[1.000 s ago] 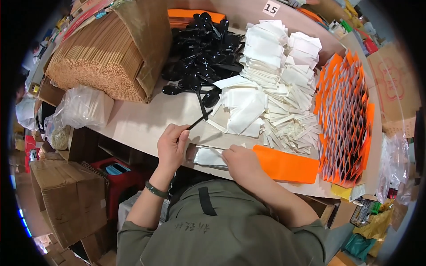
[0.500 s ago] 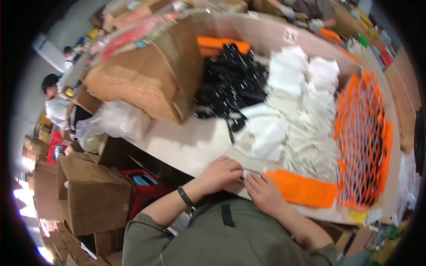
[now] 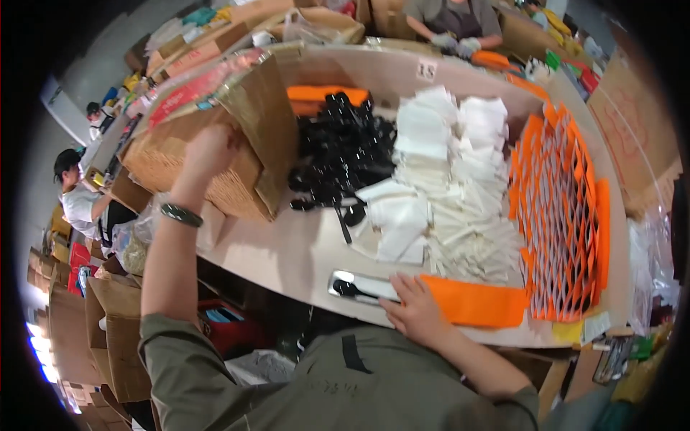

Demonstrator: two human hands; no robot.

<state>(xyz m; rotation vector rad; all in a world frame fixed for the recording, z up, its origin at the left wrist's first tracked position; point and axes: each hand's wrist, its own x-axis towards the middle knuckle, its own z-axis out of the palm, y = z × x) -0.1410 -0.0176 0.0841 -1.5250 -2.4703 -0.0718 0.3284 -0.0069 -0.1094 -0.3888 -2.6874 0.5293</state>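
My left hand [image 3: 212,151] is raised over the big open cardboard box [image 3: 277,129] at the left of the table, at its tightly packed stack of thin tan pieces [image 3: 165,147]. Its fingertips are blurred and partly hidden. Near the front edge lies a slim packet [image 3: 384,287] with a black spoon [image 3: 348,289] on a white strip. My right hand [image 3: 418,310] lies over the packet's right end with its fingers stretched out, also touching a flat orange sleeve [image 3: 478,303]. Beyond are a heap of glossy black spoons [image 3: 345,144] and rows of white napkins [image 3: 424,122].
At the right stands a long row of orange sleeves [image 3: 557,223] with pale and dark layers. A raised rim [image 3: 388,61] runs along the table's back. Another person's gloved hands [image 3: 456,44] are beyond it. Cardboard boxes [image 3: 115,337] stand at lower left.
My left hand has left my right hand at the front edge and moved up and left to the cardboard box. The black spoon in its packet now shows; my right hand stays near it.
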